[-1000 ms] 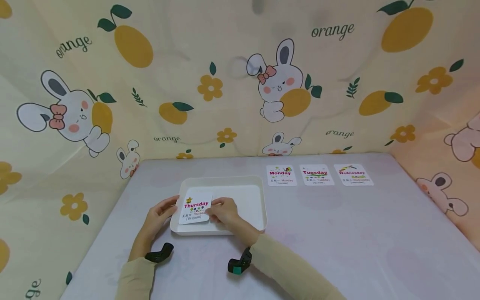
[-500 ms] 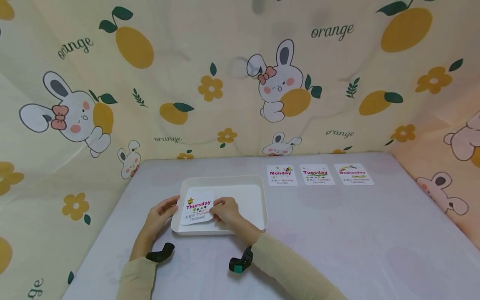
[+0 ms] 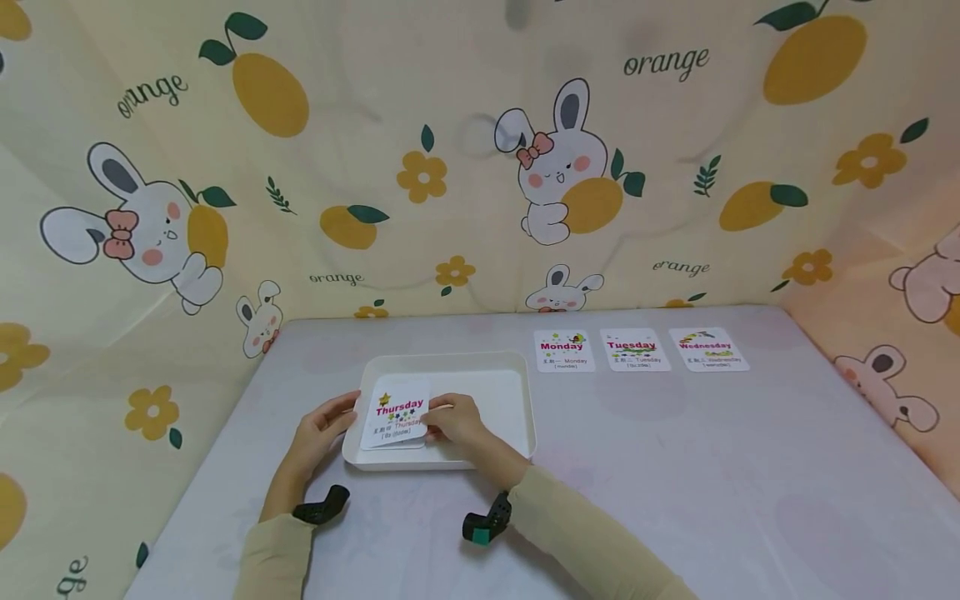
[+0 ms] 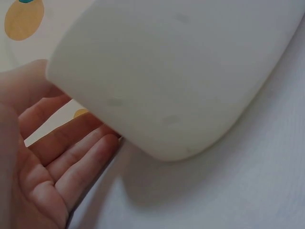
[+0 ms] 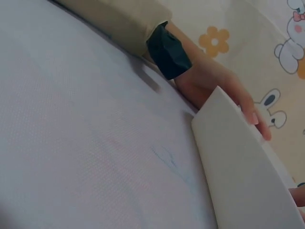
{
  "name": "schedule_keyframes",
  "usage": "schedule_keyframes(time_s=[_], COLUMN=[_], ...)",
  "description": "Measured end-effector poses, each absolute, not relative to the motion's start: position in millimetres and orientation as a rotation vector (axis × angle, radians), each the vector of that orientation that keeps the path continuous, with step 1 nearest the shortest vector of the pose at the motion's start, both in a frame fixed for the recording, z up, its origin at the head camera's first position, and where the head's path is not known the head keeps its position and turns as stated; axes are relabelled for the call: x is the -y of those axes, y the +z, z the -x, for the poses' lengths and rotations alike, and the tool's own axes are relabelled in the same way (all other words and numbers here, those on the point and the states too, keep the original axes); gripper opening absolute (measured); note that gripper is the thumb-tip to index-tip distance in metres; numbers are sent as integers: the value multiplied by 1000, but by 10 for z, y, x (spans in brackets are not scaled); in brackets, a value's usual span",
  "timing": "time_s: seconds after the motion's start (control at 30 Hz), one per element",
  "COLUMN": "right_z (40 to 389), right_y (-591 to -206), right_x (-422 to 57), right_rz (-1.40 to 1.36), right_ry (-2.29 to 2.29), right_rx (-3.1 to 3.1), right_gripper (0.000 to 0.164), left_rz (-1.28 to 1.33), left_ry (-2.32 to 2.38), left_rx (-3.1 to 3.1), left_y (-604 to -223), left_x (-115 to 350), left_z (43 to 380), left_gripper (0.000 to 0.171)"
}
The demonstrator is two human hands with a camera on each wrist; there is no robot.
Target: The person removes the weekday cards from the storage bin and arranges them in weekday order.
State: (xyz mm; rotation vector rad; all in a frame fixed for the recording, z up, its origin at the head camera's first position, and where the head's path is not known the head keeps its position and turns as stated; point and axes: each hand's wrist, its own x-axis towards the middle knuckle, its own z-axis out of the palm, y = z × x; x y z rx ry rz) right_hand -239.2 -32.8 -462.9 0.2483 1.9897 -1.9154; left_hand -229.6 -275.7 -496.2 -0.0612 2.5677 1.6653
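My right hand (image 3: 455, 417) pinches the right edge of a white card (image 3: 400, 408) printed "Thursday". The card lies over the left part of a white tray (image 3: 487, 400), and the edge of another card (image 3: 405, 446) peeks out beneath it. My left hand (image 3: 324, 423) holds the tray's left rim. In the left wrist view, the left thumb reaches over the edge of the tray (image 4: 181, 71) and the other fingertips lie against its side. The right wrist view shows the left hand (image 5: 214, 81) over the rim, beyond the tray's outer wall (image 5: 238, 157).
Three cards lie in a row at the back right: Monday (image 3: 564, 351), Tuesday (image 3: 635, 350) and Wednesday (image 3: 708, 349). A pale cloth (image 3: 675, 467) covers the table. Behind it hangs a curtain (image 3: 465, 125) printed with rabbits and oranges.
The Thursday card has shifted slightly right and its lower edge has lifted, uncovering the card beneath. My right hand moved a little with it; the left hand stayed on the tray.
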Motion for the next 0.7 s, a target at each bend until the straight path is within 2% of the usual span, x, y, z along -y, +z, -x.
schedule_keyframes(time_s=[0.7], right_z=[2329], right_y=[-4541], right_x=[12], right_rz=[-143], right_ry=[-1930], right_rx=[-1969], right_gripper=[35], left_rz=[29], left_ry=[1651], left_rx=[-2602], left_y=[-4944], left_x=[2738], left_z=[2279], left_gripper=[48])
